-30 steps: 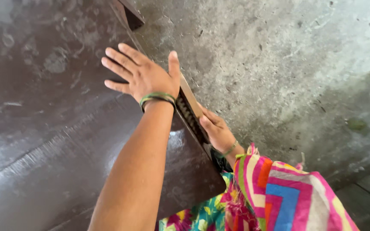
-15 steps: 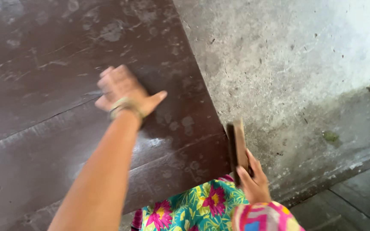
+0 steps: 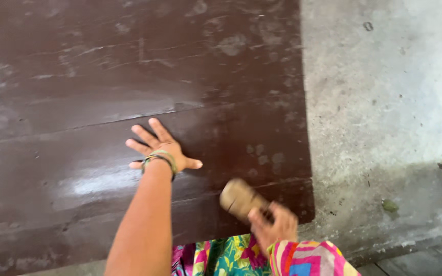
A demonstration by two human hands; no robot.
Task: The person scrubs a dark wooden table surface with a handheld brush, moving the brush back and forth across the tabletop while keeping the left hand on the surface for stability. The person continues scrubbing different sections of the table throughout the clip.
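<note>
We saw the left hand (image 3: 160,149) lying flat on the dark brown board (image 3: 129,76), its fingers (image 3: 141,134) spread apart and pressed to the wood, green bangles (image 3: 159,158) at the wrist. The right hand (image 3: 274,227) had its fingers clamped on a wooden block (image 3: 237,198) (blurred), held over the board's lower right corner, near the grey concrete floor (image 3: 384,102).

Wooden board (image 3: 129,76): dark brown, pale dusty smears, glossy patch. Block (image 3: 239,198): tan, blurred. Bangles (image 3: 160,157): green. Garment (image 3: 226,258): teal, pink-yellow floral print. Sleeve (image 3: 310,258): pink, blue, cream zigzag stripes. Concrete floor (image 3: 384,102): mottled grey.
</note>
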